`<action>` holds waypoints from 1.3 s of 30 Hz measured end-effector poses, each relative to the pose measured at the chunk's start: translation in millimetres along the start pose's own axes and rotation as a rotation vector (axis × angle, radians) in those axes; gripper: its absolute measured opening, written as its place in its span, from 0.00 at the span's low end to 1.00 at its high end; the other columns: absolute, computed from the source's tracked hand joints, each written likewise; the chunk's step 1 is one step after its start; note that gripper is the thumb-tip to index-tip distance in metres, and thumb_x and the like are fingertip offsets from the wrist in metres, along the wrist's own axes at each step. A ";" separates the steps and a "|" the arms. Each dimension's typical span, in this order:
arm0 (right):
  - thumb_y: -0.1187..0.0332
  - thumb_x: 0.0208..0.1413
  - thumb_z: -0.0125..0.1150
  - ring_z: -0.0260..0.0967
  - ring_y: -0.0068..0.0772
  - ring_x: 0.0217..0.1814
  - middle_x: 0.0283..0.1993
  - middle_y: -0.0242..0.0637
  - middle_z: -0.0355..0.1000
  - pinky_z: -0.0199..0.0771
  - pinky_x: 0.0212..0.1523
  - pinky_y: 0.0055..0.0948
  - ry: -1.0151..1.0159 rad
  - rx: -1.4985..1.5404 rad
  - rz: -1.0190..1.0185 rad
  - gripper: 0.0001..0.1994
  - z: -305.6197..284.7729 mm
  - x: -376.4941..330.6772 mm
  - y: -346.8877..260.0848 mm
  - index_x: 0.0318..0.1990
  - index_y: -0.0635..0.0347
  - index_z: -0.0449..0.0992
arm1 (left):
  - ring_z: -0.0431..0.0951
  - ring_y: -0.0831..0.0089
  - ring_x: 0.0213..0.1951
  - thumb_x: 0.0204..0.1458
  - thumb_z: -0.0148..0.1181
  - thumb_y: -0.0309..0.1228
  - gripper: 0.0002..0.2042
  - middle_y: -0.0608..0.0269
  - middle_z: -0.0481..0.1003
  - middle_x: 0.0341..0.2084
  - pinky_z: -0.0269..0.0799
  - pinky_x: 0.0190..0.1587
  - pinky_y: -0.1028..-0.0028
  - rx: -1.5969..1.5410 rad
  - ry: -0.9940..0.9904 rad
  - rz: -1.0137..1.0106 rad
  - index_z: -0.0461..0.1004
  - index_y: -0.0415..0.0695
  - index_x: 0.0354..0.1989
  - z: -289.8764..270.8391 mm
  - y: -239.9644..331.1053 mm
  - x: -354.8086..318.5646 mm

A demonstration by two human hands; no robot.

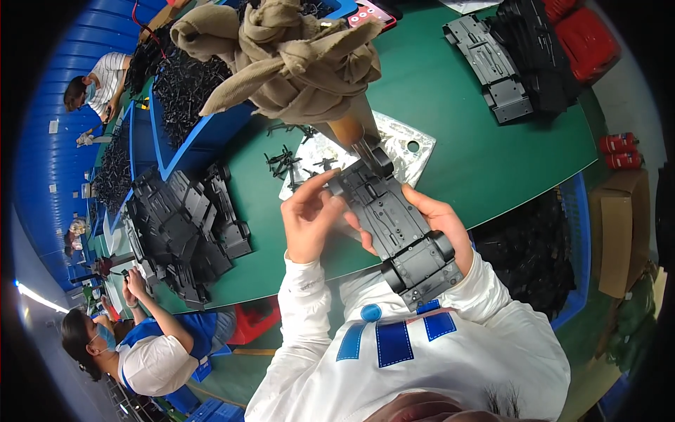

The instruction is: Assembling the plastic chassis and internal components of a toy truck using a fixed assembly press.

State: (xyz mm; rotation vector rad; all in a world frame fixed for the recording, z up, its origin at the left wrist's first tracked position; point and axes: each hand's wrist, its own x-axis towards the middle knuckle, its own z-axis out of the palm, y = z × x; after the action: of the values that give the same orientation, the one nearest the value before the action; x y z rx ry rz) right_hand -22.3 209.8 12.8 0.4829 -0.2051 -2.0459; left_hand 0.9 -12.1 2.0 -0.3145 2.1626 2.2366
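A long black plastic toy-car chassis (pixel 397 225) is tilted in front of my chest, its lower end near my shirt. My right hand (pixel 446 224) grips it along the right edge, with fingers passing underneath. At its upper left end, beside a rounded wheel arch, my left hand (pixel 309 214) has its index finger and thumb bent together; anything small between them is hidden. Over the far end hangs a tool wrapped in knotted tan cloth (pixel 295 63), and its metal shaft (pixel 362 148) reaches down to the chassis. Under it lies a shiny silver plate (pixel 404 151).
Small black parts (pixel 283 162) lie by the plate on the green table (pixel 436 91). Chassis piles stand at left (pixel 183 225) and far right (pixel 492 70). Blue bins (pixel 200 133) hold black parts. Two people work at left; a blue crate (pixel 580 239) sits at right.
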 end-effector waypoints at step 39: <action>0.51 0.73 0.36 0.71 0.56 0.59 0.65 0.62 0.62 0.79 0.56 0.48 0.017 0.076 0.008 0.29 6.7 1.2 2.5 0.70 0.65 0.58 | 0.72 0.81 0.27 0.54 0.61 0.19 0.19 0.72 0.68 0.23 0.70 0.36 0.78 0.006 0.004 0.000 0.75 0.31 0.56 0.1 1.8 0.6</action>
State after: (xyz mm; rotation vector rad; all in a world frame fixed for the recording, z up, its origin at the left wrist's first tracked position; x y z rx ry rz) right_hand -23.6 207.2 19.5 0.5448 -0.2751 -2.0310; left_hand 0.0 -12.2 3.7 -0.3198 2.1710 2.2308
